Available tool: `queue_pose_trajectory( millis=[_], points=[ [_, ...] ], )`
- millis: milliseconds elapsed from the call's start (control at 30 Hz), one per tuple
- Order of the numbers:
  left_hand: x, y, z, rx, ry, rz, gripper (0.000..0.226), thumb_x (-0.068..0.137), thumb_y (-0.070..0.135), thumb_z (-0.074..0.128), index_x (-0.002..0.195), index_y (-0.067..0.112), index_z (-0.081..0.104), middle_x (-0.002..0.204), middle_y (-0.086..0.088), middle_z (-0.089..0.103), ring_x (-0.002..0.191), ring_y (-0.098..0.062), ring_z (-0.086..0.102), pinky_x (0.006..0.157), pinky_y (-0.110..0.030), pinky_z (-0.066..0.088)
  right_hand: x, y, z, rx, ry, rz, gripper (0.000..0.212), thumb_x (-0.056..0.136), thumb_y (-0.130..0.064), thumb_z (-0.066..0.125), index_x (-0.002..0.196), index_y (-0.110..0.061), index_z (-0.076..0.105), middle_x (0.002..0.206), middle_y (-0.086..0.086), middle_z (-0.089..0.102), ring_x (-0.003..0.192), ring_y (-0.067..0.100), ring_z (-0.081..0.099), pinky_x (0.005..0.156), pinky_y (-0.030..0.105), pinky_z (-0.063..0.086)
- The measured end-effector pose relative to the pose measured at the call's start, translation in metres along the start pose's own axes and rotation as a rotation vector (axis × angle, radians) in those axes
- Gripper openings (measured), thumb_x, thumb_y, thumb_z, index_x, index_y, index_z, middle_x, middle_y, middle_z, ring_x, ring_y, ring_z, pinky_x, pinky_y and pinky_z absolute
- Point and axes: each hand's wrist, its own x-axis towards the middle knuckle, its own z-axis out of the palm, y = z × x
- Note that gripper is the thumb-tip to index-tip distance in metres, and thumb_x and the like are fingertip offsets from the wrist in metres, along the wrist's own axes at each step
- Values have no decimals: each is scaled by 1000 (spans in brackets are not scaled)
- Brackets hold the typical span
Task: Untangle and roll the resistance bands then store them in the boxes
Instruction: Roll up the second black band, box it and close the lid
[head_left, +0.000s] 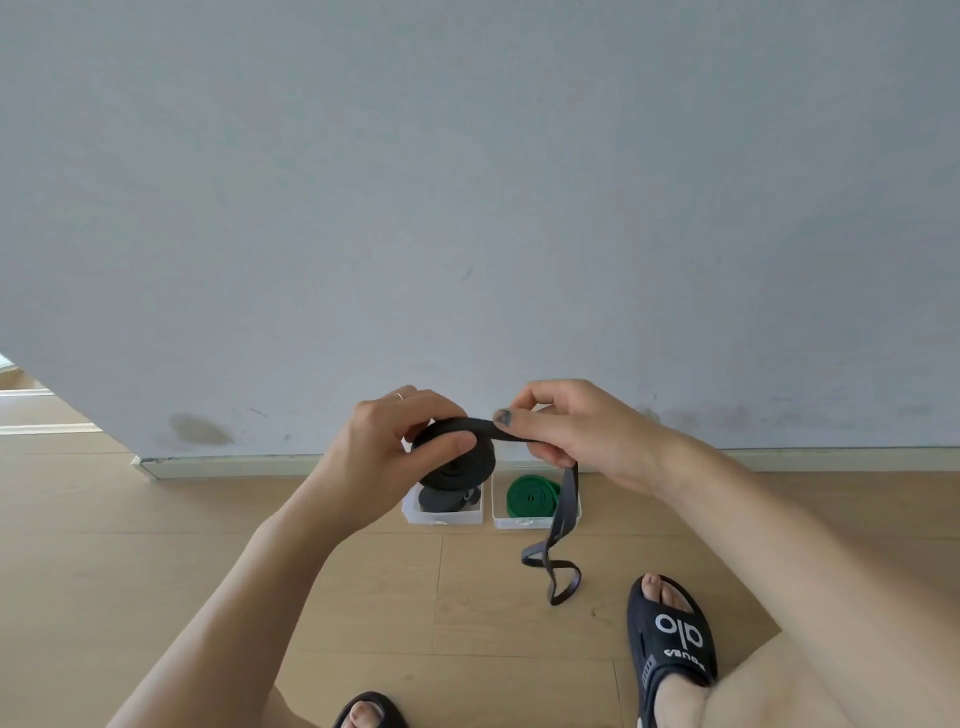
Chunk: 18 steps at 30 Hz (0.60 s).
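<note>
My left hand (395, 441) grips a partly rolled black resistance band (460, 462), thumb pressed on the roll's face. My right hand (566, 431) pinches the flat strip of the same band just right of the roll. The loose tail (558, 540) hangs down from my right hand and ends in a twisted loop above the floor. Below the hands, two white boxes stand against the wall. The left box (415, 512) holds a rolled dark grey band (441, 499), partly hidden by the roll I hold. The right box (501, 519) holds a rolled green band (530, 496).
A grey wall fills most of the view, with a white skirting board (234, 465) along the wooden floor (363, 571). My feet in black sandals (670, 639) stand near the bottom edge, the right one close to the hanging tail.
</note>
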Motion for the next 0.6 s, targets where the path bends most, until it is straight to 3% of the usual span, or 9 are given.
queue_pose_trajectory(
  millis=[100,200,300,400,500,600],
  points=[
    [2,3,-2,-96,47,-36,19,92,9,75,85,26,71,77,12,65,70,-8,49,68,-13,40,0,-1,3,153,-10,-15,33,98,-39,69,94,-7,61,61,0,48,55,13,32,56,22,31],
    [0,3,2,-172,63,-73,12,93,16,73,86,25,72,79,6,68,72,-13,54,68,-15,43,1,3,10,288,-121,77,33,101,-44,62,95,-12,54,72,5,55,56,13,35,61,27,31],
    [-2,4,5,-239,88,-101,15,95,11,71,87,23,72,82,2,71,77,-14,61,69,-16,47,2,3,16,300,-218,107,43,106,-53,47,115,-13,63,95,15,68,59,13,33,65,23,35],
    [-2,7,8,-315,124,-116,9,93,20,69,88,26,73,84,1,72,81,-18,64,71,-22,52,1,-1,19,372,-339,91,54,107,-56,39,131,-14,63,117,20,73,60,15,31,69,21,39],
    [-2,4,5,-283,109,-85,5,90,29,67,89,30,72,85,2,71,79,-16,59,72,-22,48,-1,-3,20,447,-331,49,44,109,-47,42,123,-12,63,108,18,71,56,12,39,65,27,31],
    [-5,-1,2,-35,2,24,12,84,39,67,91,31,71,83,12,66,80,-14,53,72,-15,39,1,0,21,277,-185,46,49,99,-53,59,112,-6,59,94,13,68,59,9,51,62,28,33]
  ],
)
